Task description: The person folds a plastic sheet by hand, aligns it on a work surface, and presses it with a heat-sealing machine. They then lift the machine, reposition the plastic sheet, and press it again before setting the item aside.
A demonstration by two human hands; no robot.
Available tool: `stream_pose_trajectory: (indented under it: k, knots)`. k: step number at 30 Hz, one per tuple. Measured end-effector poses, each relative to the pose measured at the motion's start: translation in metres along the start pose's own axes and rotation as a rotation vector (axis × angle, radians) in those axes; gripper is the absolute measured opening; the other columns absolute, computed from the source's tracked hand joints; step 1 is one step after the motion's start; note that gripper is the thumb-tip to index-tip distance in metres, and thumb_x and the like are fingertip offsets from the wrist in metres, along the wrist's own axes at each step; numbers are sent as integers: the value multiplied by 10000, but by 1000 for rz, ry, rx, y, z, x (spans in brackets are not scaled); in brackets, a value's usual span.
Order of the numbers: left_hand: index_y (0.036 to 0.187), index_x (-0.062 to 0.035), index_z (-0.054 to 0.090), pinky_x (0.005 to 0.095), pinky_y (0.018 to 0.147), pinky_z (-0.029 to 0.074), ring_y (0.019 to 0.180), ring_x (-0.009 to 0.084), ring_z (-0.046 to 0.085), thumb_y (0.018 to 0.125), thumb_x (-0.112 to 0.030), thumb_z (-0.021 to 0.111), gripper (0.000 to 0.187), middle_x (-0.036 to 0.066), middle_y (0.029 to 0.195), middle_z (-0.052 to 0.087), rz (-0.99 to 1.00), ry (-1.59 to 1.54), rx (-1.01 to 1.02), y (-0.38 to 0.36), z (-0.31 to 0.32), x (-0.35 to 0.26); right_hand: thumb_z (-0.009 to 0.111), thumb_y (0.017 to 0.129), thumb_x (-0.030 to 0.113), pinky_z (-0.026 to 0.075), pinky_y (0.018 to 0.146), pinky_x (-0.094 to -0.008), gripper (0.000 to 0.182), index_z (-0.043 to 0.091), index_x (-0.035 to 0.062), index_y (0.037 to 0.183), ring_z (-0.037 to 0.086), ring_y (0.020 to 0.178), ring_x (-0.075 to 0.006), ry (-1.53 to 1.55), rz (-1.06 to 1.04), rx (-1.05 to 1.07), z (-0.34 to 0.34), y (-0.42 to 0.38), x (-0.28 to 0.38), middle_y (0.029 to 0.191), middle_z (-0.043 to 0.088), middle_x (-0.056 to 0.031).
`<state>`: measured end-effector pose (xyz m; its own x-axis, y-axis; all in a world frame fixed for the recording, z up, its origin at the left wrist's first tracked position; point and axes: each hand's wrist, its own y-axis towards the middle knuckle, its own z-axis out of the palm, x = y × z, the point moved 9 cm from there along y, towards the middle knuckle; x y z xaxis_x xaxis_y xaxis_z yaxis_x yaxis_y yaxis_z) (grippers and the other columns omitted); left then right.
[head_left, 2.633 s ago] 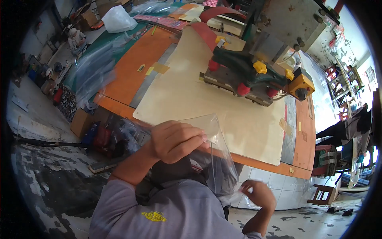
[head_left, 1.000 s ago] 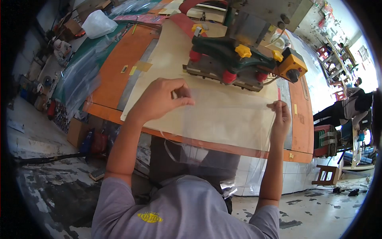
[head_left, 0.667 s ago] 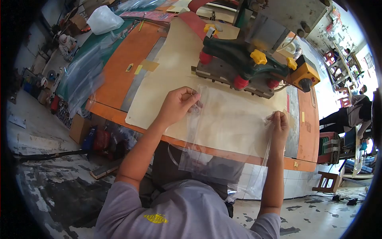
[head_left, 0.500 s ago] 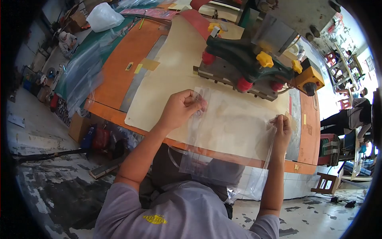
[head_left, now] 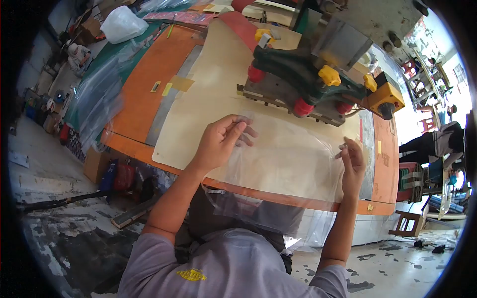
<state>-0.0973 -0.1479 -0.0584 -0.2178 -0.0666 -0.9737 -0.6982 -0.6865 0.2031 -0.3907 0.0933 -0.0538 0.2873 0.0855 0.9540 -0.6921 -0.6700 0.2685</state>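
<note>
Between my two hands a clear plastic sheet (head_left: 283, 164) is stretched, hanging over the table's front edge toward my lap. My left hand (head_left: 226, 139) pinches its upper left part, with the other fingers spread a little. My right hand (head_left: 352, 159) grips the sheet's right corner between thumb and fingers. Below the sheet lies a cream board (head_left: 189, 119) on the orange table (head_left: 141, 84). Just beyond my hands stands a dark green press (head_left: 293, 69) with red feet, yellow knobs and a metal bar.
Clear plastic sheets (head_left: 97, 94) lie on a green surface at the left, near a white plastic bag (head_left: 124, 25). A yellow control box (head_left: 385, 97) sits right of the press. One person is at the far left, another person (head_left: 442, 141) at the right.
My left hand has shifted slightly left and its fingers have spread. The plastic's left part has moved left and down, and a small ring-like part now shows near the table edge.
</note>
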Motion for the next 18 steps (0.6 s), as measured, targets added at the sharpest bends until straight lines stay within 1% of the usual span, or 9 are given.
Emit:
stream_pose_trajectory:
  k: [3,4,7,10,13,16,18]
  knots:
    - [1243,81,640,335,800,627,867,206,752,1142,-146,531,271,159,1003,759,-44,55,-10,-1,-5,2,668,1049,67,539,810,-293,224,686,-18,1255,633,955,-126,-45,17,185,3,5,5,1070,663,-55]
    - [1234,82,641,337,799,628,847,202,748,1140,-143,534,267,163,1001,758,-38,45,-17,-2,-6,3,691,1019,52,526,843,-296,140,683,2,1149,628,988,-126,-39,49,218,3,5,10,1051,655,-48]
    - [1236,68,640,314,752,597,823,190,749,1144,-166,532,274,152,992,762,-30,10,-38,-2,-7,1,731,982,63,511,887,-321,139,674,18,1101,627,1023,-140,-122,-104,395,13,11,43,1058,657,-54]
    - [1246,41,642,286,704,545,798,176,749,1151,-191,525,277,136,984,767,-9,42,-23,-4,-6,-8,759,959,85,500,923,-348,137,681,30,1057,634,1042,-166,-72,-4,613,22,16,56,1092,682,-75]
    - [1246,20,652,264,705,523,795,157,754,1152,-214,532,279,111,994,775,25,55,-22,-5,-7,-9,778,961,124,502,928,-354,134,696,23,996,645,1063,-185,-364,-41,810,29,22,66,1137,707,-94]
    - [1253,25,641,264,676,503,790,168,753,1154,-204,521,277,123,977,771,19,72,-28,-6,-7,-9,786,967,163,510,895,-341,166,711,17,943,667,1027,-194,-267,-6,860,30,22,63,1116,734,-101]
    - [1272,29,635,277,692,526,798,176,753,1155,-203,517,285,135,984,767,2,51,-18,-5,-8,-8,789,969,182,515,867,-335,182,725,14,940,678,977,-194,-247,-2,861,23,25,59,1064,742,-88]
